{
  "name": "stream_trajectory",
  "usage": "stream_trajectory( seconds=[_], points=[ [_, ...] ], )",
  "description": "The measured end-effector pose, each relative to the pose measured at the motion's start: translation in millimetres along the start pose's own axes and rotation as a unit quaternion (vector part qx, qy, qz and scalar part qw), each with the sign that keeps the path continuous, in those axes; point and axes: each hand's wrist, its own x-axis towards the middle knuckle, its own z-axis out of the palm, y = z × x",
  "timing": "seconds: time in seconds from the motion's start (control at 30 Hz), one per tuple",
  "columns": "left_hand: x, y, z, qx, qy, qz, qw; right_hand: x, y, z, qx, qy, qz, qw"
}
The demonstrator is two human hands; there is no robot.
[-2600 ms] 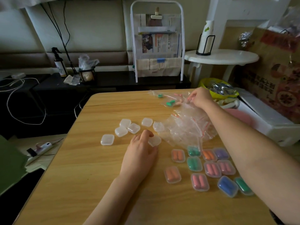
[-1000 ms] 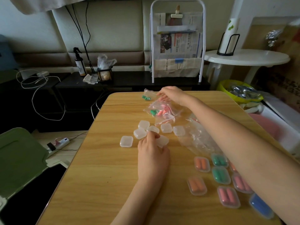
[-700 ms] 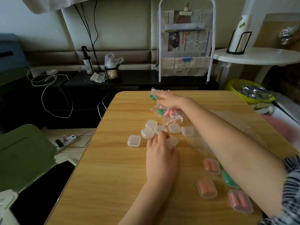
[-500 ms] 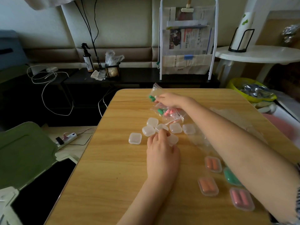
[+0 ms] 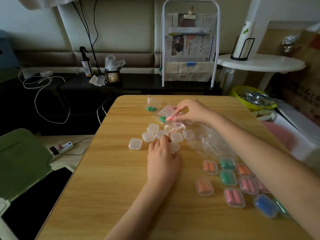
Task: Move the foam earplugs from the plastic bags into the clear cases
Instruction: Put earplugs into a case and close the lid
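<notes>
Since a moment earlier, the right hand [image 5: 192,110] had pinched a pink earplug [image 5: 170,118] up; nearer, the left hand [image 5: 162,156] gripped an empty clear case [image 5: 174,147].

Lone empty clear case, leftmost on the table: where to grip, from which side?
Judging from the head view, pinch the lone empty case across its two opposite side edges, coming from above. It lies flat and closed, apart from the other cases, with bare wooden table left and in front, so fingers should fit there.
</notes>
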Motion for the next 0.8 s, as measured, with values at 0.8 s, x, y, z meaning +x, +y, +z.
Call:
stream_trajectory(
  seconds=[0.8],
  points=[
    [-12,14,-44,-0.107,-0.042,-0.053,0.992,-70,-32,1,0.212,0.216,-0.005,0.953]
  ],
)
